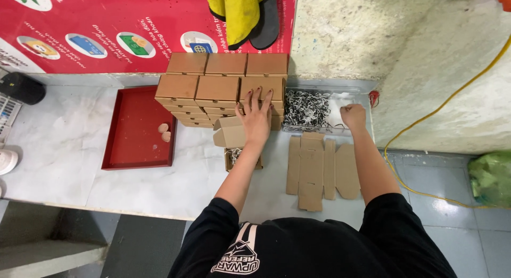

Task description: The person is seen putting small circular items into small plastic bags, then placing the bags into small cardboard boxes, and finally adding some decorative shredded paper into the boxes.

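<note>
My left hand (256, 118) lies flat, fingers spread, on the right-hand pile of stacked brown cardboard boxes (218, 89). Under my left wrist a small open box (234, 158) holds black and white bits, and a part-folded box (230, 133) lies beside the hand. My right hand (353, 116) is closed in a fist at the right end of a clear plastic tray (340, 99) full of small black and white pieces (305, 109); what it grips is hidden. A flat unfolded cardboard blank (318, 170) lies between my arms.
A red tray (137, 128) with two small pale objects (164, 132) sits at the left on the white table (69, 150). A red poster (106, 27) and yellow gloves (242, 14) hang behind. A yellow cable (426, 118) runs along the floor at the right, near a green bag (491, 177).
</note>
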